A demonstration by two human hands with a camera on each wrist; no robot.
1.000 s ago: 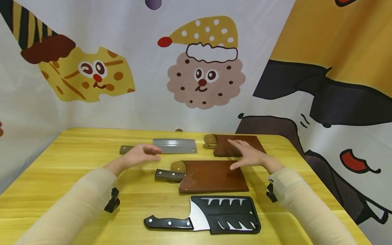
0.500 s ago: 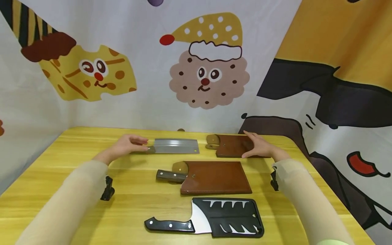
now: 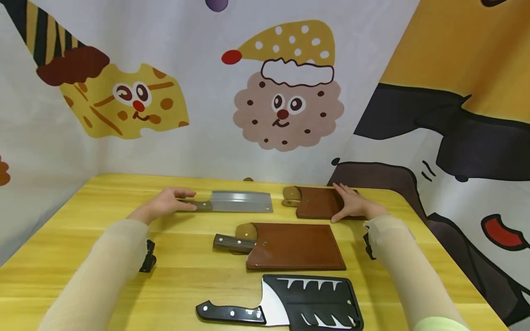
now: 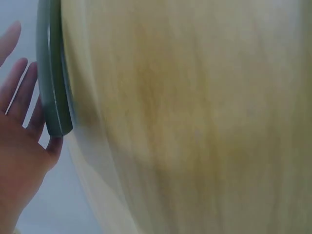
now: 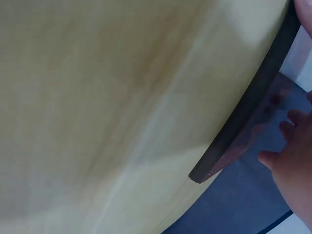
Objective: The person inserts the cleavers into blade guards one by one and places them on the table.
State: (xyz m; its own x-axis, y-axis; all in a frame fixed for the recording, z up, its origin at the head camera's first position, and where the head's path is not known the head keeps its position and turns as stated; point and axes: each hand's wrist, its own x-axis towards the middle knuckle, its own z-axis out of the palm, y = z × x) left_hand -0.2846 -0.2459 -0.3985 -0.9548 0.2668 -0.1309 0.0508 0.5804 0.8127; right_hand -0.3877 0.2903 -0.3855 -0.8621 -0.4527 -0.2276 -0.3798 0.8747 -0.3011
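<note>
At the back of the table lies a bare metal cleaver, its handle pointing left. My left hand is at that handle, fingers extended over it and thumb on the near side; in the left wrist view the fingers show beyond the handle. To the right lies a smaller brown leather sheath with a knife handle at its left end. My right hand spans its right end, thumb at the near edge and fingers spread toward the far edge. The hand hides that end.
Nearer the front lies a larger brown leather sheath with a dark-handled cleaver in it. Closest to me is a black-handled cleaver in a black-and-white blade cover. A patterned curtain hangs behind the yellow wooden table.
My left hand has moved left and back from beside the blade to the bare cleaver's handle. My right hand has moved right to the small sheath's end. The knives appear still.
</note>
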